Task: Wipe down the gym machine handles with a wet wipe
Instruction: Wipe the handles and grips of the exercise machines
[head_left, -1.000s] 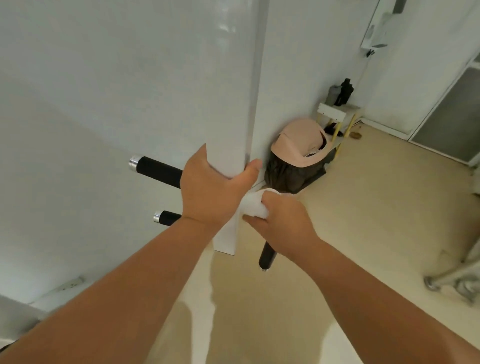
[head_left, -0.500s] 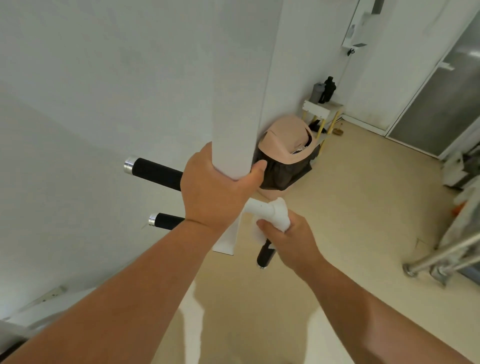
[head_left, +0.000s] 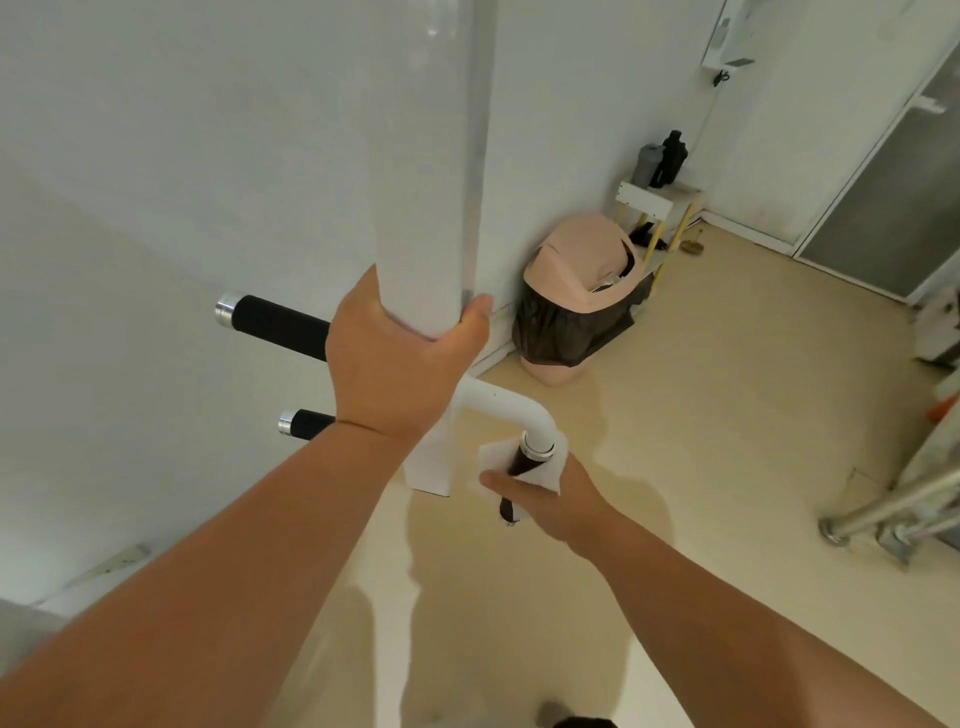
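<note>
L hand (head_left: 395, 364) clamps round the white post (head_left: 426, 182) near its btm end, thumb on the R face. R hand (head_left: 550, 499) closes on the wet wipe (head_left: 546, 470), wrapped round the black handle (head_left: 518, 460) that hangs from the curved white tube (head_left: 498, 405) on the post's R side. Two more black handles (head_left: 280, 327) stick out from the post's L side. Pink bin (head_left: 576, 270) sits by the wall, well apart.

I am counting three black handles (head_left: 280, 327) (head_left: 306, 422) (head_left: 518, 460), one wet wipe (head_left: 545, 475), and two hands, a left hand (head_left: 400, 364) and a right hand (head_left: 550, 506). I am also counting one white post (head_left: 431, 156), one pink bin (head_left: 582, 265), two bottles (head_left: 649, 163) (head_left: 674, 156) and one stool (head_left: 644, 202).
</note>
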